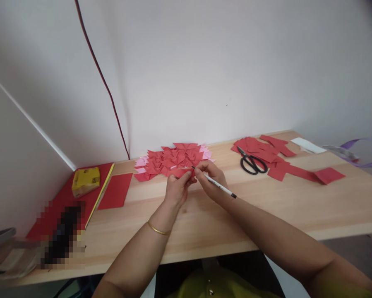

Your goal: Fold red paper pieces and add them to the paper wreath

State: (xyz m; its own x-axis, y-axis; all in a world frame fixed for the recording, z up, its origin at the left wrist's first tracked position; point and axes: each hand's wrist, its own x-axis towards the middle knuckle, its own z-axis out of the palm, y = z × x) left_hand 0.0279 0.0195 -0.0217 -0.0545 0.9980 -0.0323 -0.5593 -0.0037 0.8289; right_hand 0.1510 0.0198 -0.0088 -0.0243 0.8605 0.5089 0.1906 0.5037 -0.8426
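My left hand (pixel 177 189) is closed on a small folded piece of red paper (pixel 183 171), holding it above the table. A white pen with a black end (pixel 220 186) is gripped in my right hand (pixel 215 176), its tip at the upper edge of that paper. Both hands are close together, nearly touching. Just behind them lies a pile of folded red and pink paper pieces (pixel 164 159) against the wall. My fingers hide part of the held paper, so I cannot make out a mark on it.
Black-handled scissors (pixel 250 163) rest by scattered red paper pieces (pixel 257 149) at the right, near a white strip (pixel 308 145) and a purple band (pixel 366 163). To the left are a red sheet (pixel 116 190), a yellow packet (pixel 85 181) and a yellow-edged red board (pixel 95 198).
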